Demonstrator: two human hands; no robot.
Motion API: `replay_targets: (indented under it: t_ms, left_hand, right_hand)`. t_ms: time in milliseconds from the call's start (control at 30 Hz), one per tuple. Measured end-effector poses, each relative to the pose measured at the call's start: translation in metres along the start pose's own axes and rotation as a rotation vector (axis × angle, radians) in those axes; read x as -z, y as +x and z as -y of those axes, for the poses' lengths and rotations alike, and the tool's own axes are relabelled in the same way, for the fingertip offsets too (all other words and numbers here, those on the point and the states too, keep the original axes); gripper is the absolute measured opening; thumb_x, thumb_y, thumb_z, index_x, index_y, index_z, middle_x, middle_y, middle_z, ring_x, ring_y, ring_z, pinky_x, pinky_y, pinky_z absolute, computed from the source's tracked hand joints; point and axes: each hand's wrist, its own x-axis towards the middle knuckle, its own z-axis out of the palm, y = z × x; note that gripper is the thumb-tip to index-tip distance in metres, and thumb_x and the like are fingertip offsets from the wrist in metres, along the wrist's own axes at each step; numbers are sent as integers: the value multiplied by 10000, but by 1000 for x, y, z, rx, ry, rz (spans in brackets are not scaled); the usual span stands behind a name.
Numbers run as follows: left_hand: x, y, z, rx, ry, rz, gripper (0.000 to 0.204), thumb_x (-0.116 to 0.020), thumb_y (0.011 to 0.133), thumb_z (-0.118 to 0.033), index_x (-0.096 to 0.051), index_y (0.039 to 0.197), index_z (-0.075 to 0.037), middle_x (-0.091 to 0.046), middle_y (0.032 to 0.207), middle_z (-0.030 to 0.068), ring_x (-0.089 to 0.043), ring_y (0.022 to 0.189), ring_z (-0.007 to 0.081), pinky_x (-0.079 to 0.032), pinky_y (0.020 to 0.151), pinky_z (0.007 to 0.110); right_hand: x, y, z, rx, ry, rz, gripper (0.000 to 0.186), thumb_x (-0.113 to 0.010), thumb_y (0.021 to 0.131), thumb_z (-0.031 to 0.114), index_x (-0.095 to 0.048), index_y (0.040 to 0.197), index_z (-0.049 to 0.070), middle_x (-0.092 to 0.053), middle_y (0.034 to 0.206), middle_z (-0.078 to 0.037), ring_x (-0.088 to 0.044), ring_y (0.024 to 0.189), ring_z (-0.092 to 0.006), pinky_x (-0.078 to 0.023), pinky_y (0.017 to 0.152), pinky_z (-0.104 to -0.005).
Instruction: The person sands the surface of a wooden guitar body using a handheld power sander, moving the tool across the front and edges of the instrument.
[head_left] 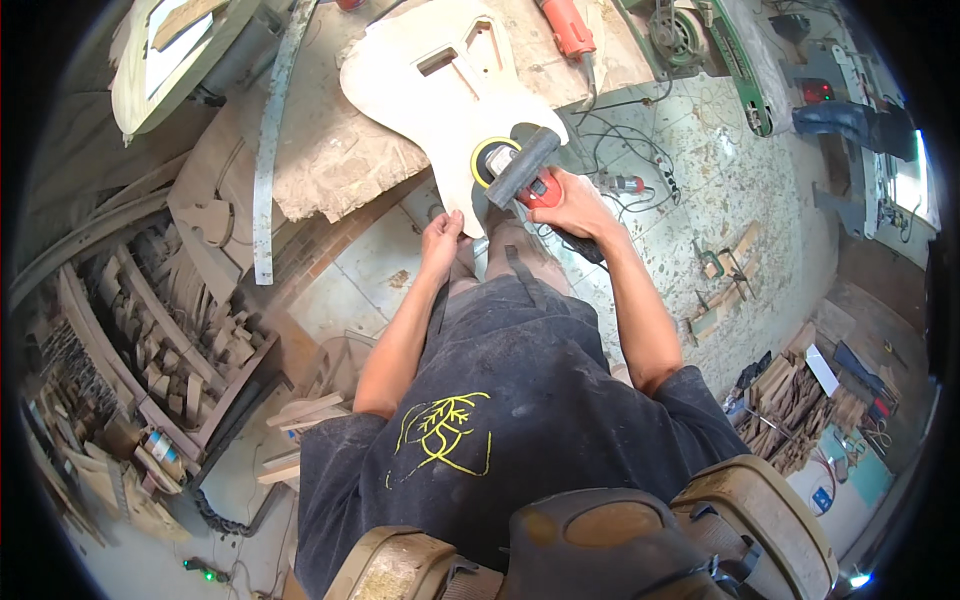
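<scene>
Beyond the tabletop (330, 130), left grip (438, 243) is pinching a probably stiff guitar body (450, 112) by its graspable horn (458, 188), right grip (580, 208) clasping a sander (541, 188).

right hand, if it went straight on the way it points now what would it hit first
Past the red power tool it holds, the right hand would probably meet the pale wooden guitar body first; the tool's yellow-rimmed pad overlaps its edge, but depth is unclear.
</scene>
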Motion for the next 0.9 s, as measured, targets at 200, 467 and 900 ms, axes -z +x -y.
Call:
replay_targets:
  t_ms: [200, 467, 900]
  left_hand:
    - [-2, -2, -2, -4, -15, -13, 380, -583, 1099, -379, -661, 1123, -8, -721, 1037, 39, -684, 944, 124, -587, 854, 319]
    - [-1, -1, 0, -20, 13, -20, 382, -577, 1103, -377, -668, 1143, -9, -726, 1054, 51, -686, 935, 126, -583, 846, 312]
    - [2, 5, 6, -14, 5, -15, 397, -584, 1096, -390, -660, 1178, -9, -738, 1050, 42, -696, 948, 121, -579, 843, 314]
  right_hand:
    - [-1, -8, -20, -47, -36, -1, 715, -828, 648, 450, -646, 1123, -53, -728, 984, -293, -713, 950, -448, -553, 860, -478]
    - [15, -44, -32, -104, -12, -2, 674, -826, 642, 428, -654, 1097, -39, -719, 960, -269, -707, 922, -424, -548, 852, -466]
    - [6, 3, -15, 21, -65, 20, 722, -842, 634, 464, -661, 1091, -64, -730, 972, -290, -715, 951, -439, -558, 856, -468]
